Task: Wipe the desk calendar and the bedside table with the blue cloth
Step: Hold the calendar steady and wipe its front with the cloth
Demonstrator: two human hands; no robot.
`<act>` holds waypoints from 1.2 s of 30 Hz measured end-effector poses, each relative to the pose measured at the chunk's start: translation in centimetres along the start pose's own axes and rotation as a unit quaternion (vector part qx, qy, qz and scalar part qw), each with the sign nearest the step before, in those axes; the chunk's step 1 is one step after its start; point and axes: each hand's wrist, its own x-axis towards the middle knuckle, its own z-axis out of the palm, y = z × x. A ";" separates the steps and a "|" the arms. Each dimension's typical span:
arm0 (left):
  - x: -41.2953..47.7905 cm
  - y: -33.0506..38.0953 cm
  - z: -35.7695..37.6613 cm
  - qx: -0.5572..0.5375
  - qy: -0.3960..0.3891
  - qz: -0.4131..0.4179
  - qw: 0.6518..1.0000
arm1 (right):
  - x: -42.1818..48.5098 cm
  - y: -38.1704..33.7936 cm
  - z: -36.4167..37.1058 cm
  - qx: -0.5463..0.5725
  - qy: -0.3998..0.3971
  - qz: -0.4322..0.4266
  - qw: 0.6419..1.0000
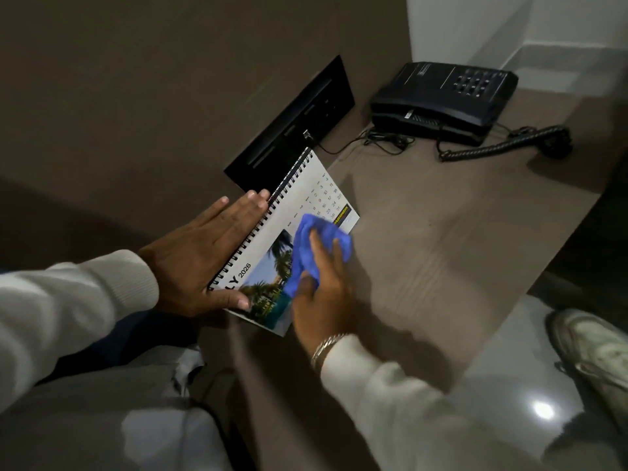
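Observation:
A spiral-bound desk calendar with a palm-tree photo and a date grid stands tilted on the brown bedside table. My left hand holds the calendar along its spiral edge, fingers flat behind it and thumb on the front lower corner. My right hand presses a bunched blue cloth against the calendar's front face, over the photo and the lower part of the date grid.
A black corded telephone sits at the far end of the table, its coiled cord trailing to the right. A black wall panel with sockets lies behind the calendar. A white shoe rests on the glossy floor at right.

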 end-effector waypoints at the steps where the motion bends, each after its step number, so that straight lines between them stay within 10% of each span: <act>1: 0.0 0.0 0.0 -0.002 0.004 0.001 1.000 | -0.9 -0.1 0.5 0.026 -0.011 0.000 1.000; 7: -0.1 -0.1 0.3 -0.009 0.009 0.004 1.000 | 2.5 -1.6 0.6 0.090 0.081 -0.036 0.992; 11: 0.0 -0.3 0.3 -0.014 0.015 0.007 1.000 | 5.1 -1.0 -0.8 0.024 0.060 0.034 0.997; 23: -0.1 -0.5 0.8 -0.009 0.040 0.017 0.999 | 1.9 -1.1 0.3 -0.018 0.038 -0.158 0.987; 36: -0.2 -0.4 0.6 0.009 0.041 0.014 0.999 | -2.9 1.3 1.2 -0.073 -0.007 -0.155 0.985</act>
